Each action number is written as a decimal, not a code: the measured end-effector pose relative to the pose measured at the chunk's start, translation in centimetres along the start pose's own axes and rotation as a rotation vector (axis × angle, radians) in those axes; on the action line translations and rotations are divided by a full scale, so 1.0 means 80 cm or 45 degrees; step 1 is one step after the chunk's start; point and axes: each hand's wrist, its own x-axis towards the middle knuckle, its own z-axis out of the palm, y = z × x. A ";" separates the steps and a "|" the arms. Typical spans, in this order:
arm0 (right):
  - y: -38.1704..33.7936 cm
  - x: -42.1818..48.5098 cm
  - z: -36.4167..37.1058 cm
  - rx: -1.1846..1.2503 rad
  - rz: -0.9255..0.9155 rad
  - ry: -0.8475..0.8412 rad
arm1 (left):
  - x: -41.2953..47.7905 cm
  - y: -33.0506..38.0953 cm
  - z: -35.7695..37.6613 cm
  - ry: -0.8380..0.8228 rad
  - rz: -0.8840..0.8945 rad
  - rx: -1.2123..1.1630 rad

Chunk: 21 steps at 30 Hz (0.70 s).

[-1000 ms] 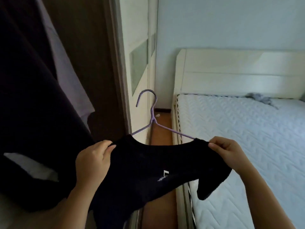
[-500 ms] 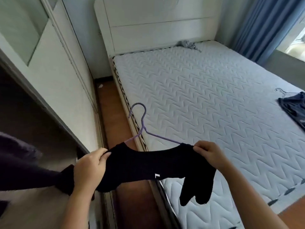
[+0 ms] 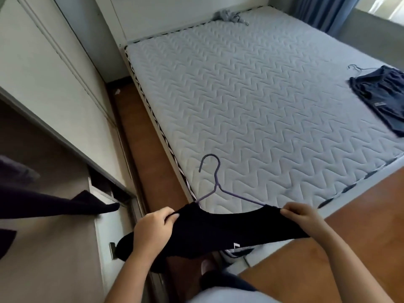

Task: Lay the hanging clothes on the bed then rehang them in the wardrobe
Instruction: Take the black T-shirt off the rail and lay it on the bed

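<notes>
I hold a black T-shirt [image 3: 218, 235] on a purple hanger [image 3: 215, 182] in front of me, over the near corner of the bed. My left hand [image 3: 153, 230] grips the shirt's left shoulder and my right hand [image 3: 303, 217] pinches its right shoulder. The hanger's hook points up and away from me. The bed's bare quilted mattress [image 3: 251, 101] stretches ahead. A dark blue garment [image 3: 382, 97] on its own hanger lies flat at the mattress's right side. The open wardrobe [image 3: 54, 171] is on my left, with dark clothes [image 3: 43, 202] hanging inside.
A white wardrobe door [image 3: 43, 68] runs along the left. A narrow strip of brown wooden floor [image 3: 140, 149] separates wardrobe and bed. A grey crumpled cloth [image 3: 227, 15] lies at the headboard. Blue curtains [image 3: 323, 12] hang at the far right.
My view has swung from the wardrobe to the right and down over the bed. Both hands have carried the shirt on its hanger away from the wardrobe toward the mattress corner.
</notes>
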 end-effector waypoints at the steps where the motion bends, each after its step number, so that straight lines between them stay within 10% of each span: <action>1: 0.008 -0.014 0.002 -0.003 -0.002 0.007 | -0.011 0.002 0.002 -0.003 0.015 -0.013; 21: 0.122 -0.307 -0.021 -0.157 0.181 0.006 | -0.280 0.028 0.095 -0.104 0.000 -0.198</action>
